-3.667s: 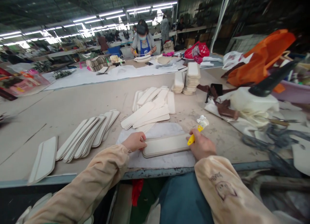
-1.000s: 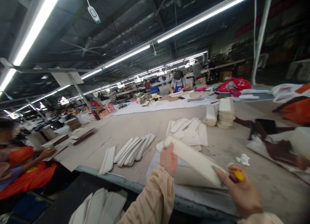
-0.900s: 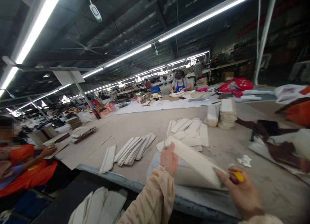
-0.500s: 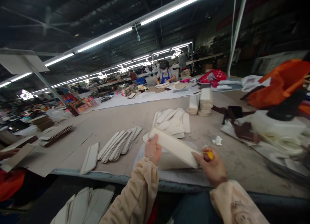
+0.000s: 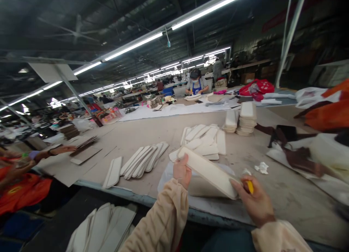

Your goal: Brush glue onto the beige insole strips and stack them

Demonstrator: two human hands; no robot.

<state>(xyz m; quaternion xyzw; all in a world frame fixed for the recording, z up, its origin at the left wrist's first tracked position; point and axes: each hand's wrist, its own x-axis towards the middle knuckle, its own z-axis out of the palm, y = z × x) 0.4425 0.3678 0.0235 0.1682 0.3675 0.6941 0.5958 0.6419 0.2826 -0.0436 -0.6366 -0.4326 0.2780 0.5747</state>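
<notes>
Left hand (image 5: 182, 173): grasps pale strip (image 5: 208, 172) by far-left end | Right hand (image 5: 255, 198): clasps yellow-handled tool (image 5: 250, 187), touches strip's near-right end | Pale strip: slants between both hands, above white sheet (image 5: 165, 177) | Farther: loose pile of strips (image 5: 201, 138) | Left: fanned strips (image 5: 143, 160) on table (image 5: 136, 130)

A long, cream-white panel (image 5: 208, 174) with rounded corners is held at a slant over the table (image 5: 136, 128), its pale face turned toward the camera. Its left end is gripped by the left hand (image 5: 182, 172); its right end is touched by the right hand (image 5: 256, 198), in which a yellow tool (image 5: 250, 187) (mostly hidden by the fingers) is also clasped.
</notes>
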